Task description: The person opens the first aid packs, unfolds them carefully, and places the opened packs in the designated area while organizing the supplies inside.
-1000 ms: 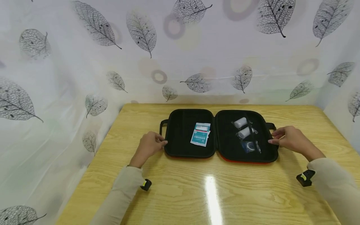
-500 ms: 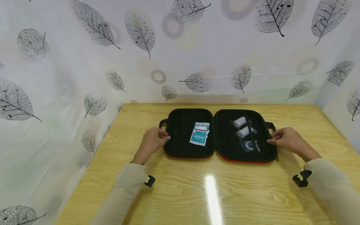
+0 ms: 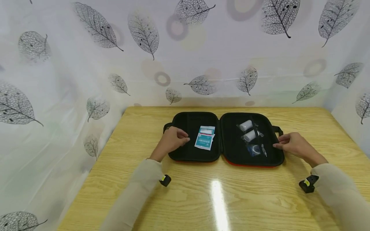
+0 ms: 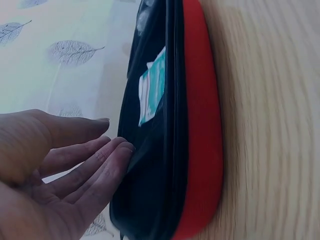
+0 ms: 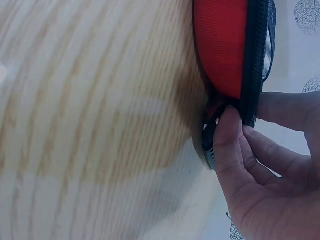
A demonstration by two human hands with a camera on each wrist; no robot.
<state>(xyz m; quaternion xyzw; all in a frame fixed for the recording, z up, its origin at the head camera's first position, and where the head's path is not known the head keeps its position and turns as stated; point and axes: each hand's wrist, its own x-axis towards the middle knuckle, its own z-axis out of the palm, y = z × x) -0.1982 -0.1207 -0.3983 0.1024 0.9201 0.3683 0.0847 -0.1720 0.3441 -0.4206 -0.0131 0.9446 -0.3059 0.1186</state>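
A first-aid case [image 3: 196,159], black inside and red outside, lies unfolded on the table with its two halves side by side. My left hand [image 3: 171,140] is over the left half, short of the teal-and-white packets [image 3: 204,142]. In the left wrist view its thumb and fingers [image 4: 107,165] stand apart with nothing between them. At the far right edge, my right hand [image 3: 297,146] pinches the case's rim, thumb inside and fingers outside, as the right wrist view shows. Wrapped white rolls [image 3: 250,136], a blue packet [image 3: 254,149] and tweezers-like item [image 3: 264,150] lie in the right half, a strap across them.
The case rests on a wood-grain table [image 3: 185,199], toward its back edge. Black carrying handles [image 3: 278,130] stick out at the case's outer sides. Behind the table hangs a pale curtain [image 3: 202,54] printed with leaves.
My left hand has left the case's left edge and moved right, over the left half. The right hand stays at the right rim, nearly still.
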